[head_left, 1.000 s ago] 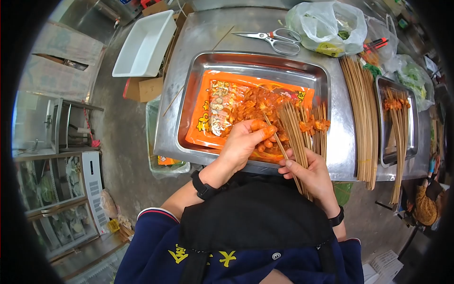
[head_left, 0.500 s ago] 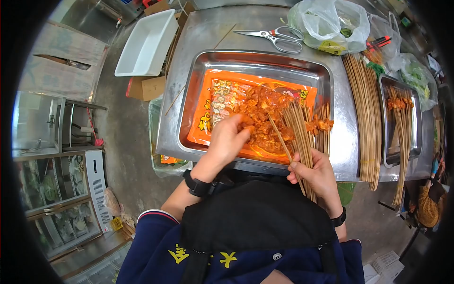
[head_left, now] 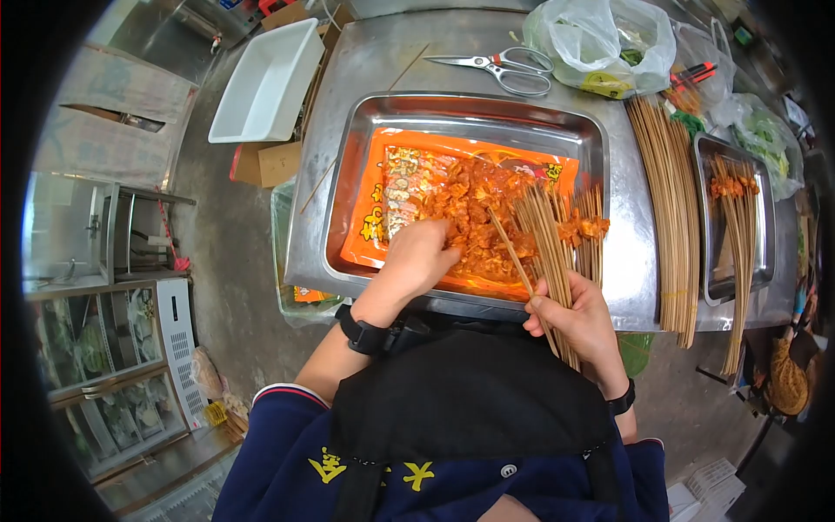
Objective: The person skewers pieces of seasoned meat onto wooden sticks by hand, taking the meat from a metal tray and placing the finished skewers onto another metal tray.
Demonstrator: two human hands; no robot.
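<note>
My left hand (head_left: 419, 254) reaches into the steel tray (head_left: 474, 104), its fingers curled into the red-orange marinated meat (head_left: 478, 204); the fingertips are partly hidden. Under the meat lies an orange printed plastic bag (head_left: 361, 213). A bundle of bamboo skewers (head_left: 546, 226) is gripped in my right hand (head_left: 574, 315) at the tray's near right corner. One skewer (head_left: 511, 252) stands apart from the bundle, slanting toward the meat. Beside the bundle, skewers with meat on their ends (head_left: 591, 229) rest in the tray's right side.
Scissors (head_left: 513, 70) lie behind the tray, near a plastic bag of greens (head_left: 604, 48). To the right are a long skewer pile (head_left: 665, 217) and a smaller steel tray (head_left: 765, 252) with loaded skewers (head_left: 738, 209). A white tub (head_left: 261, 87) stands at the left.
My left hand has lowered slightly, with its fingers curled more into the meat. My right hand keeps its hold on the skewers. The view has shifted slightly.
</note>
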